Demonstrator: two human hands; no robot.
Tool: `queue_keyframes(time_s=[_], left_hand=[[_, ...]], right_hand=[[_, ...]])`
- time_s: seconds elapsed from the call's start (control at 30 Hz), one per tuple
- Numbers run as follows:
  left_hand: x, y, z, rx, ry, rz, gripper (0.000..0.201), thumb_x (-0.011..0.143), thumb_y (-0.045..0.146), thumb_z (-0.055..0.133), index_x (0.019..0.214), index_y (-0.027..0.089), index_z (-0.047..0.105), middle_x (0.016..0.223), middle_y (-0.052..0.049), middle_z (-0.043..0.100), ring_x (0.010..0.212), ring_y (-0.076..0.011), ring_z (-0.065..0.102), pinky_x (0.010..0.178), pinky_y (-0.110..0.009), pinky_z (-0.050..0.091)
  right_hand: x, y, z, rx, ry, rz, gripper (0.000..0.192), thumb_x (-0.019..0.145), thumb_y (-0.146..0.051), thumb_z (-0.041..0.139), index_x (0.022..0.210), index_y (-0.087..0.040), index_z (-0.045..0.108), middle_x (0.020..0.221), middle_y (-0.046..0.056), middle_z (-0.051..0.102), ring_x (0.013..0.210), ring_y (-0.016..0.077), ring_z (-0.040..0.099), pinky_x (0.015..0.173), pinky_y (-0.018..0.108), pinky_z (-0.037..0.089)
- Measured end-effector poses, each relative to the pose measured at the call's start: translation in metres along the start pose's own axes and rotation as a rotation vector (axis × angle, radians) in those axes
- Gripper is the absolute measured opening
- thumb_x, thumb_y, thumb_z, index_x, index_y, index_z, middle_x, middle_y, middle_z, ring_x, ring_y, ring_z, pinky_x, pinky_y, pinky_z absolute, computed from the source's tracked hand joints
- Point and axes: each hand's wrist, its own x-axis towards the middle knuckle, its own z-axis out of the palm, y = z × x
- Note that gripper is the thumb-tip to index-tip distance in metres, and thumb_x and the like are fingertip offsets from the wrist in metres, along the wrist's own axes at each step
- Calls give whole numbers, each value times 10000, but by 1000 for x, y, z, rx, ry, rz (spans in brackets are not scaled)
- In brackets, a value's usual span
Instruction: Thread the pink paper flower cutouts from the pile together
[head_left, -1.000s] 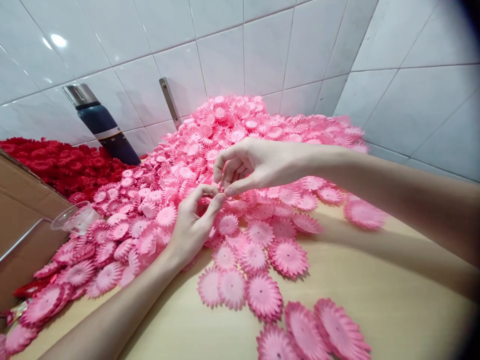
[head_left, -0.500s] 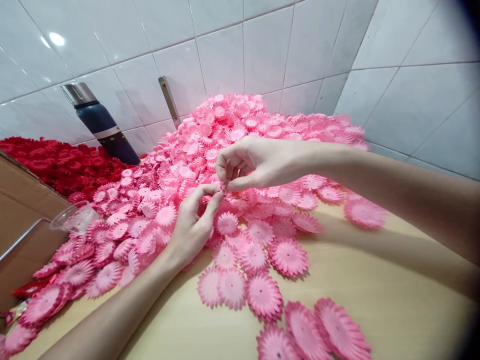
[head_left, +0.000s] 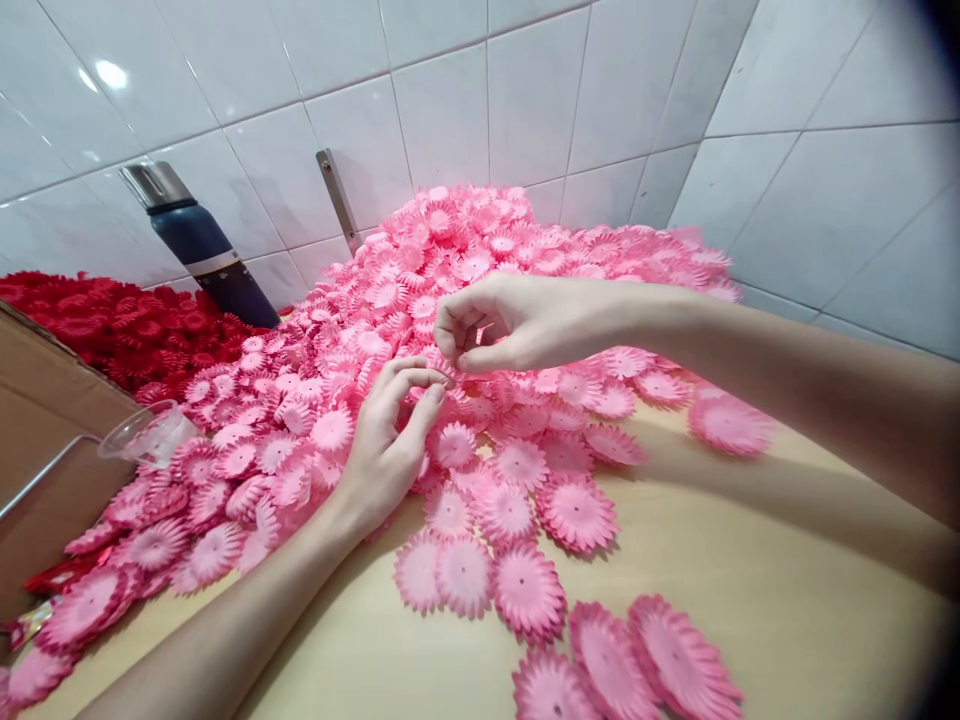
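Three pink paper flowers (head_left: 622,665) lie flat at the table's (head_left: 787,620) near edge, faces up, with more loose ones just beyond. Mid-table, the left hand (head_left: 386,440) pinches thumb and fingers together over the pile's front; whatever it grips is too small to make out, so its long axis can't be told. Right hand (head_left: 517,325), fingertips closed, meets it just above. Behind, the huge pink heap (head_left: 480,260) runs to the far wall, so plenty looks unhandled. Far left: red flowers (head_left: 112,330) and a dark flask (head_left: 199,245).
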Motion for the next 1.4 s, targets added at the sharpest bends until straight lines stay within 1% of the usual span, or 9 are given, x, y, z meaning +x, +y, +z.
queue_keyframes(time_s=[0.17, 0.27, 0.4, 0.57, 0.7, 0.87, 1.1, 1.3, 1.4], left_hand=[[0, -1, 1, 30, 18, -5, 102, 923, 208, 533, 933, 206, 635, 1133, -46, 570, 1118, -165, 542, 900, -254, 460], [0, 0, 0, 28, 25, -30, 105, 913, 198, 534, 899, 196, 638, 1113, -55, 576, 1085, -171, 551, 860, -257, 478], [1, 1, -1, 26, 7, -27, 121, 907, 192, 531, 843, 195, 633, 1082, -55, 588, 1044, -178, 566, 902, -291, 468], [0, 5, 0, 22, 2, -1, 122, 894, 177, 535, 821, 200, 631, 1008, -46, 618, 968, -177, 590, 860, -295, 479], [0, 7, 0, 2, 22, -10, 115, 890, 172, 547, 826, 196, 639, 1017, -46, 622, 985, -173, 591, 856, -284, 478], [1, 6, 0, -18, 29, -24, 116, 887, 180, 555, 816, 188, 646, 1021, -51, 620, 978, -168, 588, 839, -273, 480], [0, 4, -1, -16, 1, -28, 121, 882, 177, 549, 797, 202, 632, 973, -34, 636, 961, -181, 593, 871, -299, 462], [0, 5, 0, 17, -39, -37, 210, 894, 339, 574, 747, 193, 603, 831, -22, 628, 775, -165, 577, 715, -286, 458], [0, 3, 1, 45, -39, -39, 215, 888, 352, 590, 744, 193, 593, 824, -29, 633, 772, -171, 581, 690, -284, 458]], right_hand=[[0, 0, 0, 9, -13, -4, 90, 796, -98, 591, 844, -174, 600, 817, 9, 643, 686, 117, 567, 562, 244, 425], [0, -3, 2, 15, -47, -27, 55, 830, -187, 617, 882, -169, 616, 857, 24, 661, 722, 129, 591, 583, 251, 444], [0, -7, 5, -26, -59, -62, 163, 799, -284, 700, 867, -159, 621, 853, 28, 664, 723, 132, 599, 593, 256, 454], [2, -3, 5, -32, -31, -30, 172, 810, -280, 696, 899, -150, 627, 860, 47, 672, 727, 142, 617, 588, 263, 467], [2, 2, 2, 44, -32, -48, 170, 823, -304, 684, 888, -158, 627, 848, 39, 677, 730, 142, 628, 593, 262, 486], [3, 7, 1, 101, -13, -37, 129, 809, -251, 691, 880, -160, 633, 846, 37, 684, 746, 147, 640, 609, 268, 495], [2, 5, 1, 119, -83, -7, 156, 802, -267, 696, 914, -175, 640, 862, 37, 695, 749, 158, 651, 635, 286, 511], [0, 1, 2, 27, -107, 23, 139, 830, -226, 645, 962, -187, 629, 944, 47, 700, 802, 167, 656, 652, 286, 499], [0, 0, 3, 8, -120, 26, 155, 827, -226, 650, 976, -186, 636, 969, 48, 698, 817, 166, 652, 664, 283, 491]])
